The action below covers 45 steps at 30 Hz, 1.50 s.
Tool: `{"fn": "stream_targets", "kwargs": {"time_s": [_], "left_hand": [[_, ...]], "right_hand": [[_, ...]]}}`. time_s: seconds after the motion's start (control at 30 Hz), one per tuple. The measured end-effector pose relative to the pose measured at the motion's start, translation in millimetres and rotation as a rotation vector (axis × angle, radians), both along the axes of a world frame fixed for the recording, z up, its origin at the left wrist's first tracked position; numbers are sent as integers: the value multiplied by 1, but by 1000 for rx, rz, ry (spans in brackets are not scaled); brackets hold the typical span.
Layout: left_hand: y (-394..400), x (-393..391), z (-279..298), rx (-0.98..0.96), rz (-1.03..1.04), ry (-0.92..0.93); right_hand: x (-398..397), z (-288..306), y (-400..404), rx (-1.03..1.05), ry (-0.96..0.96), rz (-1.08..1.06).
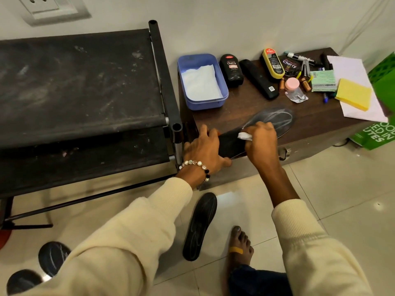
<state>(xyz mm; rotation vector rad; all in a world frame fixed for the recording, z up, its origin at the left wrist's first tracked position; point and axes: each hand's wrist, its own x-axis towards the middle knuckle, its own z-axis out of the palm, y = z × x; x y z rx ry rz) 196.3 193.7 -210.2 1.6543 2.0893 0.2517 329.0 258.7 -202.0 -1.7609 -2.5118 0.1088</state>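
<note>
Wiping a black insole [275,118] on the dark wooden table [245,103], we work with both hands close together at the near edge. Our left hand [205,150] grips the insole's heel end, fingers over the top and thumb at the near side, pinning it where it overhangs the edge. Our right hand [261,138] pinches a folded white tissue [244,136] and presses it on the insole's middle. The toe end lies flat further in, streaked grey. Behind it stand a blue tub [205,104] with white paper [201,84] inside, and just beside that a black Cherry polish bottle [232,70]. A second insole [199,226] lies on the floor tiles below, near our bare foot [240,246]. A black shoe rack [85,82] stands left of the table.
</note>
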Motion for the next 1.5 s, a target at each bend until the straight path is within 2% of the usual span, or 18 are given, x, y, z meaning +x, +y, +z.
{"fn": "stream_targets", "kwargs": {"time_s": [0.07, 0.2, 0.27, 0.4, 0.47, 0.6, 0.67, 0.77, 0.83, 0.97, 1.03, 1.17, 1.23, 1.4, 1.5], "left_hand": [[0, -1, 0, 0, 1, -12], [-1, -1, 0, 28, 11, -63], [0, -1, 0, 30, 13, -58], [0, -1, -1, 18, 12, -16], [0, -1, -2, 26, 9, -22], [-1, -1, -2, 54, 30, -60], [-1, -1, -2, 67, 38, -75], [-1, -1, -2, 58, 42, -91], [-1, -2, -2, 52, 40, -83], [-1, -2, 1, 51, 47, -138], [-1, -2, 2, 41, 52, -151], [-1, -1, 1, 30, 57, -125], [-1, -1, 0, 24, 58, -125], [-1, -1, 0, 42, 64, -146], [0, -2, -1, 40, 65, -125]], "right_hand": [[-3, 1, -2, -13, 15, 14], [-26, 3, -12, -95, 72, 318], [-24, 0, -7, -70, 83, 259], [-7, -1, 5, -1, -4, -57], [-12, 0, 3, -19, -8, -18], [-32, -2, -4, -57, 55, 287], [-28, -1, 1, -46, 64, 229], [-12, -2, 9, 17, 26, -1], [-13, -3, 8, 23, 23, -17], [-34, -2, -3, -83, 59, 294], [-35, 0, -4, -93, 81, 360], [-19, -1, 4, -27, 26, 64], [-20, -1, 0, -23, 36, 30], [-26, 4, -8, -119, 91, 395], [-10, 10, -4, -126, 102, 380]]}}
